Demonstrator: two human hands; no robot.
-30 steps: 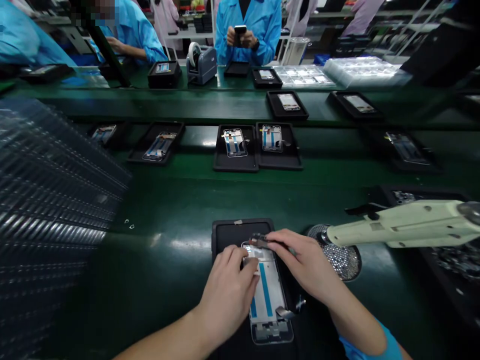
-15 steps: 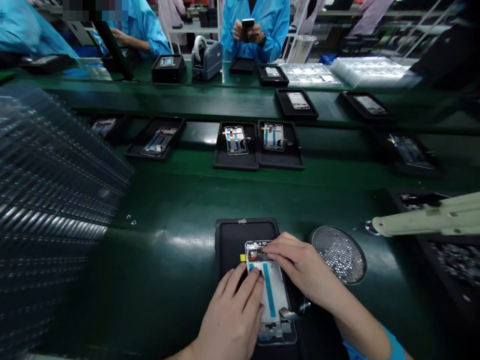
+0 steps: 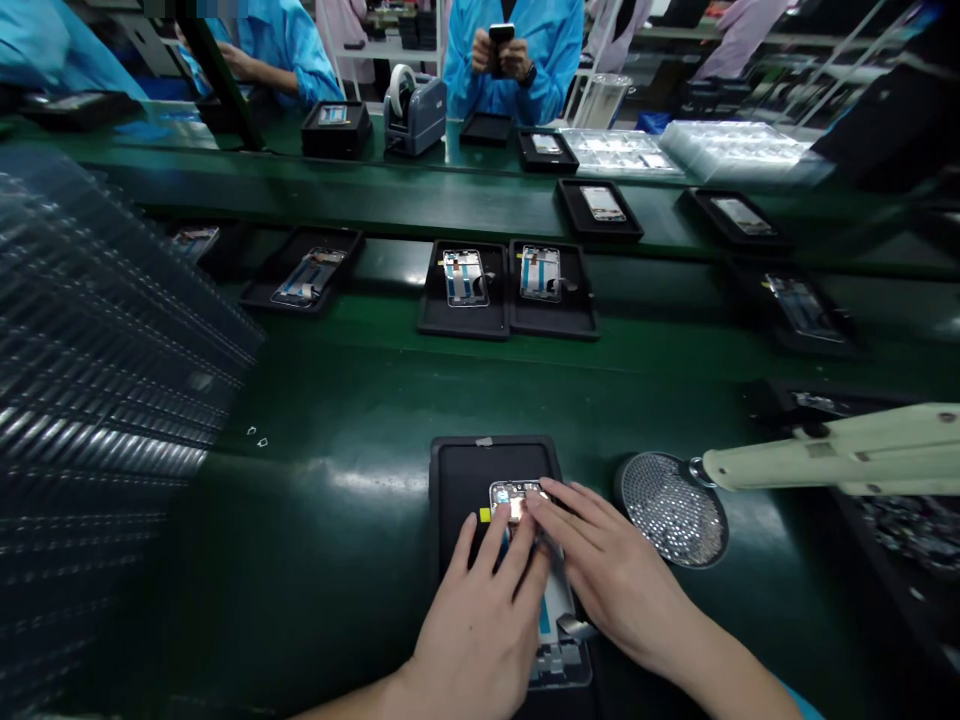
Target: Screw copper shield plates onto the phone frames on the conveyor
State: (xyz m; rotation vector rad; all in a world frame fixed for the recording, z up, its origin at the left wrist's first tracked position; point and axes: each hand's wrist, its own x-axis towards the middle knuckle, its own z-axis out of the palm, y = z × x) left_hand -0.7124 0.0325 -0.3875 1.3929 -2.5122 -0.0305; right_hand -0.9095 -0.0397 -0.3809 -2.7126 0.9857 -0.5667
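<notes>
The silver phone frame (image 3: 517, 497) on the near black tray (image 3: 480, 475) shows a blue stripe, with a small yellow label (image 3: 485, 515) beside it. To the right are a pale green electric screwdriver (image 3: 840, 450) and a dark round mesh dish (image 3: 673, 510) speckled with silver screws. The bench (image 3: 337, 400) is dark green, the clear stacked trays (image 3: 97, 350) at left show silvery ribbed stripes, and a far co-worker's smock (image 3: 555, 50) is bright blue.

I can read no text, brand or number from here. The yellow tag (image 3: 485, 515) beside the phone frame, the pale strip (image 3: 484, 441) on the top edge of the black tray (image 3: 457, 480), and the casing of the grey tape dispenser (image 3: 415, 118) on the far desk show nothing legible at this resolution
</notes>
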